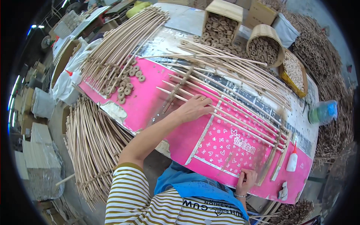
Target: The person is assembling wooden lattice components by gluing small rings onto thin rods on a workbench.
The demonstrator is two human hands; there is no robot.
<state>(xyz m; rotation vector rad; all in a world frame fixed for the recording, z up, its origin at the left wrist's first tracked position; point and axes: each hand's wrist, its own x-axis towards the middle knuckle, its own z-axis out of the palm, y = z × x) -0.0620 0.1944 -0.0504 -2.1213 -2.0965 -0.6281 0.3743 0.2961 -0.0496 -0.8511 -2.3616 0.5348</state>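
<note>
Several long wooden rods lie side by side across a pink mat [176, 138]. My left hand [195, 107] is closed around the nearest wooden rod [170, 93], toward its left end. A dark wooden crosspiece [180, 83] bears the rods at the left; another wooden crosspiece [267, 168] sits under their right ends. At the table's near edge, my right hand [246, 180] has its fingers curled, and what they hold, if anything, is hidden. To its right are a light wooden strip [280, 161] and a white glue bottle [291, 162] with a red tip.
Brown wooden rings [125, 88] lie loose beside a rod stack [123, 45] at the far left. More rings fill a wooden box [224, 10] and a round tub [279, 45] at the back. A yellow basket [290, 83] and a clear jar [323, 112] stand at the right.
</note>
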